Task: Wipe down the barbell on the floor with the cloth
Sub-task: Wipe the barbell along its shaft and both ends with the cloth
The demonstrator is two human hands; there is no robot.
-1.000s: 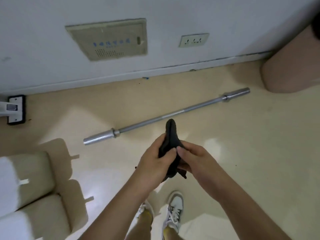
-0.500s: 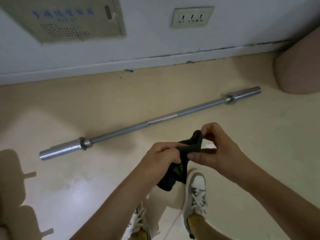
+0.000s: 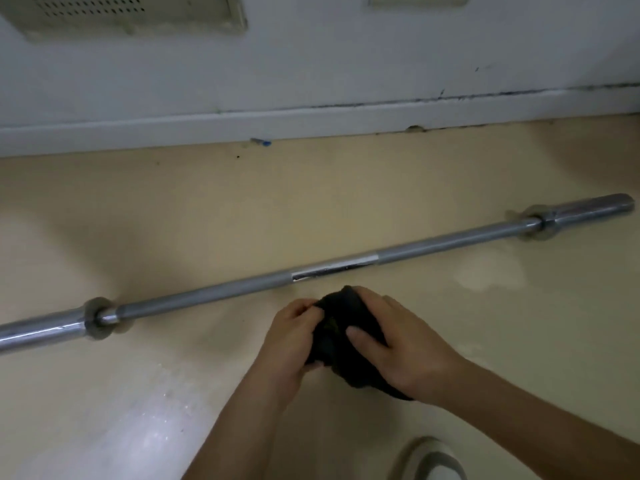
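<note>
Just short of the bar's middle, a bunched black fabric cloth (image 3: 346, 336) is gripped by both hands: the left hand (image 3: 294, 344) is clenched on its near-left edge, and the right hand (image 3: 398, 348) is wrapped over the top with its thumb pressed into the fabric. No contact with steel can be seen yet.

The long silver steel barbell (image 3: 242, 289) lies flat on the glossy cream floor (image 3: 173, 220), running diagonally from its left sleeve at the frame edge to its right sleeve near the far right, roughly parallel to the white baseboard (image 3: 311, 119).

Step in hand, as judged: the cloth is being readied, wiping not begun. For a good pass:
- cloth should be folded into a pad, then wrapped around the shaft, not just laid on top
- one hand could be used to keep the bar from rolling
- strokes should run collar to collar, then each sleeve
- bar should be rolled so the underside gets covered

Versus the frame half a second back: the cloth was being pinched and stretched between fingertips, held higher; now it is balled between both palms and closer to the shaft. The view has dropped nearer the floor, so the bar fills more of the frame and only one grey-and-white sneaker (image 3: 433, 462) remains visible.
</note>
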